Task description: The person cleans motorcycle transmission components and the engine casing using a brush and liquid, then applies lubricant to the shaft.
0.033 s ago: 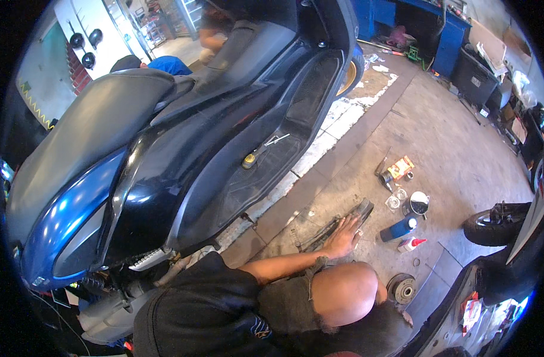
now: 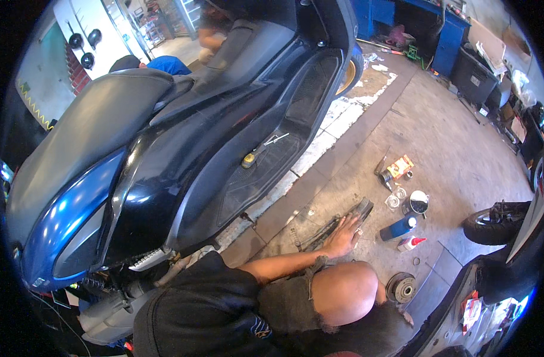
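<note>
My left hand (image 2: 341,237) lies flat with its fingers stretched out over a long dark part (image 2: 362,208) on the floor, possibly a drive belt. Most of that part's middle is covered by the hand. A bare knee (image 2: 346,291) shows through torn dark trousers below it. Beyond the knee a round metal clutch-like part (image 2: 401,288) rests on the floor. A small bit of skin shows beside it, and I cannot make out whether it belongs to my right hand. To the right of my left hand are a blue bottle (image 2: 398,228) and a white bottle with a red cap (image 2: 412,243).
A blue and black scooter (image 2: 189,160) fills the left, with a yellow-handled tool (image 2: 249,159) on its footboard. A metal mug (image 2: 419,203), clear round pieces (image 2: 393,201) and an orange packet (image 2: 401,168) stand on the floor. Another scooter's wheel (image 2: 489,226) is at right.
</note>
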Motion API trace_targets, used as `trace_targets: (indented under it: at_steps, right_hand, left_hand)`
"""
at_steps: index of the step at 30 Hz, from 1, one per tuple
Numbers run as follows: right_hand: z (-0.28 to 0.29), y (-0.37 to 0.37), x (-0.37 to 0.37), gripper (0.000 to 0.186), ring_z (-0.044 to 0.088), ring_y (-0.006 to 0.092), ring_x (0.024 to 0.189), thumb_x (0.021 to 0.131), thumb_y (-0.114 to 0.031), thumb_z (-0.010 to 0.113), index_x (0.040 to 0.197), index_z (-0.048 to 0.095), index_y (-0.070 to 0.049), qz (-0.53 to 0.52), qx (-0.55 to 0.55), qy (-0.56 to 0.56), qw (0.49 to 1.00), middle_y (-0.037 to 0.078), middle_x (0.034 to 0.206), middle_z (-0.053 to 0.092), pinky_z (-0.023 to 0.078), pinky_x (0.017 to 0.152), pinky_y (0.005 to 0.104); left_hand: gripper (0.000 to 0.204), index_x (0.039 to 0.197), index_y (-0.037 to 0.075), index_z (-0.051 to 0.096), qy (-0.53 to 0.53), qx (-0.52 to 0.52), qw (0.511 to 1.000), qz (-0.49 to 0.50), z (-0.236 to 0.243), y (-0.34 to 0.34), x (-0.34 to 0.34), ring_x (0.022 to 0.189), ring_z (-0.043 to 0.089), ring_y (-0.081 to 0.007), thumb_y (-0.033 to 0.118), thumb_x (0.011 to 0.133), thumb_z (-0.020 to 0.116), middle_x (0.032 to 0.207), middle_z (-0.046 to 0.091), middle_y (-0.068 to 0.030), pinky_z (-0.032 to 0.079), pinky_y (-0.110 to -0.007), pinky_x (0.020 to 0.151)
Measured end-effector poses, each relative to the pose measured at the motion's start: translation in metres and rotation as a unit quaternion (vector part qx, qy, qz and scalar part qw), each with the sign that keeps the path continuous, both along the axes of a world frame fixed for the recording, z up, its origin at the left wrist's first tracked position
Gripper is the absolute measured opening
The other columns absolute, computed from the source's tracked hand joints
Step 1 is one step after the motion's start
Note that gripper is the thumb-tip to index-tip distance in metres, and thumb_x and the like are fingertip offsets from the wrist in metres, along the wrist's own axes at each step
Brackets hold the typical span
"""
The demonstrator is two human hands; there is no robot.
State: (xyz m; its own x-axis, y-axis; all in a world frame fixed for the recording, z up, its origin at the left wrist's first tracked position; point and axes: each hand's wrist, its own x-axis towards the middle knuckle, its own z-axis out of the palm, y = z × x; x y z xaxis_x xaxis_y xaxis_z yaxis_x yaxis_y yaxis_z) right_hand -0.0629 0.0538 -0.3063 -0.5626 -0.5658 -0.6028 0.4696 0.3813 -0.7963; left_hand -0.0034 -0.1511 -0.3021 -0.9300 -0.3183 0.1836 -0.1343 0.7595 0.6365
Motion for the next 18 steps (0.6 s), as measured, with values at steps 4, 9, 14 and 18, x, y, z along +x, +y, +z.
trace_targets:
  at_steps: [4,9,14,18]
  right_hand:
    - [0.001,-0.001,0.005,0.042,0.058,0.0204,0.064,0.09,-0.044,0.064,0.088,0.066,-0.003,0.023,0.031,0.035,0.999,0.009,0.072,0.062,0.045,0.058,0.0336]
    - [0.003,-0.001,0.012,0.043,0.06,0.0231,0.066,0.09,-0.045,0.064,0.089,0.067,-0.002,0.045,0.06,0.068,0.995,0.011,0.074,0.064,0.046,0.061,0.0359]
    - [0.004,-0.007,0.014,0.045,0.061,0.0259,0.068,0.089,-0.046,0.064,0.089,0.068,-0.001,0.077,0.076,0.088,0.99,0.012,0.076,0.066,0.047,0.064,0.0382]
    - [0.007,-0.014,-0.004,0.045,0.057,0.021,0.062,0.091,-0.045,0.062,0.087,0.066,-0.001,-0.021,0.146,0.258,0.955,0.008,0.068,0.062,0.046,0.058,0.0379]
  left_hand:
    - [0.041,0.131,-0.003,0.049,0.04,0.05,0.998,-0.01,-0.004,-0.004,0.002,0.137,0.034,-0.0375,0.021,0.097,0.049,0.145,0.04,-0.02,0.022,-0.048,0.117]
    - [0.035,0.127,0.0,0.052,0.076,0.081,0.994,-0.006,-0.008,-0.006,0.006,0.134,0.039,-0.0351,0.018,0.097,0.05,0.141,0.045,-0.018,0.028,-0.047,0.114]
    - [0.049,0.137,0.002,0.047,0.024,0.107,0.993,-0.033,-0.001,-0.012,0.009,0.139,0.034,-0.0314,0.035,0.104,0.033,0.147,0.04,-0.0167,0.027,-0.041,0.116]
    - [0.054,0.136,0.002,0.048,0.006,0.203,0.979,-0.008,0.009,-0.002,0.002,0.135,0.04,-0.034,0.042,0.104,0.032,0.143,0.046,-0.0195,0.027,-0.042,0.115]
